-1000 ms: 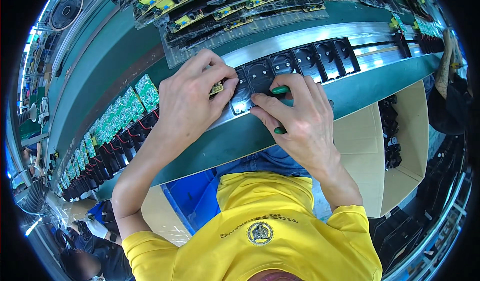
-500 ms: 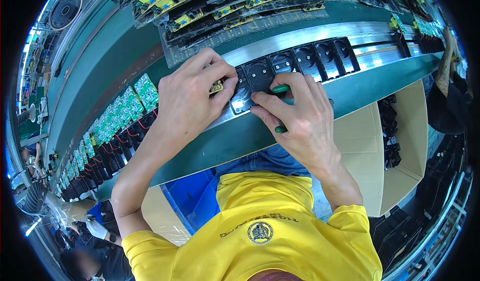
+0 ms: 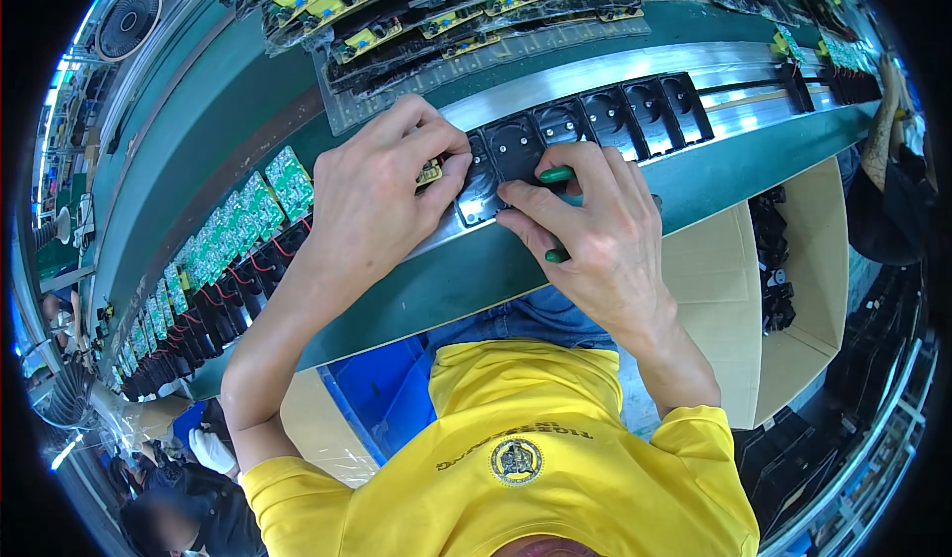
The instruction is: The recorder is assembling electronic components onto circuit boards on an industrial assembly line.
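My left hand (image 3: pixel 392 175) is closed, pinching a small circuit board (image 3: pixel 428 173) with yellow parts; the fingers cover most of it. It sits at the left end of a row of black plastic housings (image 3: pixel 516 148), which have round recesses. My right hand (image 3: pixel 595 215) wraps round green-handled pliers (image 3: pixel 557 174). Two green grip ends stick out between its fingers, and the jaws are hidden. The thumb and index fingertip are by the front edge of the nearest housings, right of my left hand.
The housings sit on a metal rail (image 3: pixel 744 61) along the green bench. Green circuit boards (image 3: pixel 290 182) with red wires stand in a line at left. Stacked trays of yellow boards (image 3: pixel 446 21) are behind. An open carton (image 3: pixel 709 309) with black parts stands at right. Other people work nearby.
Both my hands hold nearly the same place and grip. At the lower left, another person's arm and body have shifted slightly.
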`<state>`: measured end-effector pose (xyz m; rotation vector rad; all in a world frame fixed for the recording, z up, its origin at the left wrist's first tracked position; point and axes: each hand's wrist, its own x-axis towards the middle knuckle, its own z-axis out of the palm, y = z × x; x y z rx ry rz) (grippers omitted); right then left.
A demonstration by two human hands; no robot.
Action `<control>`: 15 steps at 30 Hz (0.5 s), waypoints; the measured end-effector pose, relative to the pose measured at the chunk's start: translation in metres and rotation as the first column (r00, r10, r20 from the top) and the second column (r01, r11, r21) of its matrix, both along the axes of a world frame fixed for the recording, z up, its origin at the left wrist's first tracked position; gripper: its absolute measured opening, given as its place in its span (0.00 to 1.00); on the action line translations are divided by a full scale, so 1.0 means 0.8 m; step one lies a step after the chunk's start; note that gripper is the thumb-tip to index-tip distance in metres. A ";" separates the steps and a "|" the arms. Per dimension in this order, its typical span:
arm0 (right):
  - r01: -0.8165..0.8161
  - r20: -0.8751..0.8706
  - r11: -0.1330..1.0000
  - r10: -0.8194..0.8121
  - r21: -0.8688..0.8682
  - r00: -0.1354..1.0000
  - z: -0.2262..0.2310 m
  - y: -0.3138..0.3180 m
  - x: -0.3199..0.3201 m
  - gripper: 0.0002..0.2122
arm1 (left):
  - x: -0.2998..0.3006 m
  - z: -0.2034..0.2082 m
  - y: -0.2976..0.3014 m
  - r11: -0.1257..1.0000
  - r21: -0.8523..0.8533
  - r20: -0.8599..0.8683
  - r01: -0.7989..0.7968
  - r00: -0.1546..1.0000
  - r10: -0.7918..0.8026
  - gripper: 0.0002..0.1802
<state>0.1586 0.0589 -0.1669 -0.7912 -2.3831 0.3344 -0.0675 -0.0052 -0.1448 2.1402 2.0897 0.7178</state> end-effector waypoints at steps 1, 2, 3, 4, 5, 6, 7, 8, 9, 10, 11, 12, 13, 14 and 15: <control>0.001 0.005 1.000 -0.001 0.003 1.000 0.000 0.000 0.000 0.09 | 0.001 0.001 0.001 1.000 0.008 -0.010 0.010 1.000 -0.010 0.03; 0.002 0.009 1.000 -0.002 0.007 1.000 0.001 0.001 0.000 0.09 | 0.002 0.003 0.002 1.000 0.017 -0.021 0.020 1.000 -0.020 0.03; 0.004 0.012 1.000 -0.004 0.014 1.000 0.003 0.002 0.000 0.09 | 0.003 0.005 0.004 0.999 0.029 -0.032 0.032 0.999 -0.031 0.03; 0.000 0.005 1.000 0.000 0.026 1.000 0.004 0.003 0.000 0.09 | 0.004 0.004 0.004 0.999 0.042 -0.039 0.028 0.999 -0.026 0.03; -0.016 0.014 1.000 0.016 0.022 1.000 0.004 0.000 0.002 0.11 | 0.007 -0.003 0.002 0.998 0.060 -0.056 0.036 0.998 -0.033 0.03; -0.032 0.018 0.999 0.032 0.024 0.999 0.005 0.000 0.004 0.13 | 0.008 -0.010 0.002 0.995 0.084 -0.080 0.045 0.996 -0.038 0.02; -0.048 0.022 0.998 0.047 0.029 0.999 0.007 -0.001 0.005 0.14 | 0.009 -0.015 0.001 0.992 0.110 -0.104 0.054 0.994 -0.043 0.02; -0.064 0.026 0.997 0.063 0.034 0.998 0.012 0.000 0.004 0.16 | 0.009 -0.014 0.001 0.989 0.136 -0.130 0.064 0.990 -0.046 0.02; -0.064 0.018 0.996 0.063 0.059 0.998 0.022 0.002 0.002 0.16 | 0.008 -0.012 0.001 0.985 0.159 -0.141 0.065 0.989 -0.042 0.02; -0.110 -0.126 0.986 0.095 -0.123 0.987 0.040 0.003 -0.001 0.16 | 0.009 -0.009 -0.001 0.989 0.137 -0.148 0.057 0.988 -0.036 0.02; -0.182 -0.266 0.937 0.101 -0.297 0.959 0.060 0.000 -0.003 0.16 | 0.012 -0.006 -0.006 0.993 0.111 -0.151 0.048 0.988 -0.031 0.02; -0.273 -0.399 0.850 0.082 -0.450 0.913 0.077 -0.001 -0.005 0.17 | 0.013 -0.004 -0.010 0.996 0.081 -0.153 0.037 0.988 -0.025 0.01; -0.379 -0.517 0.726 0.037 -0.574 0.855 0.085 -0.001 -0.007 0.17 | 0.013 -0.002 -0.011 0.999 0.049 -0.154 0.025 0.988 -0.017 0.01; -0.474 -0.640 0.662 -0.011 -0.581 0.769 0.077 0.006 -0.012 0.15 | 0.013 0.001 -0.009 0.998 0.054 -0.156 0.027 0.988 -0.018 0.01; -0.569 -0.741 0.593 -0.072 -0.569 0.667 0.067 0.019 -0.021 0.15 | 0.012 0.003 -0.004 0.998 0.063 -0.159 0.020 0.987 -0.010 0.01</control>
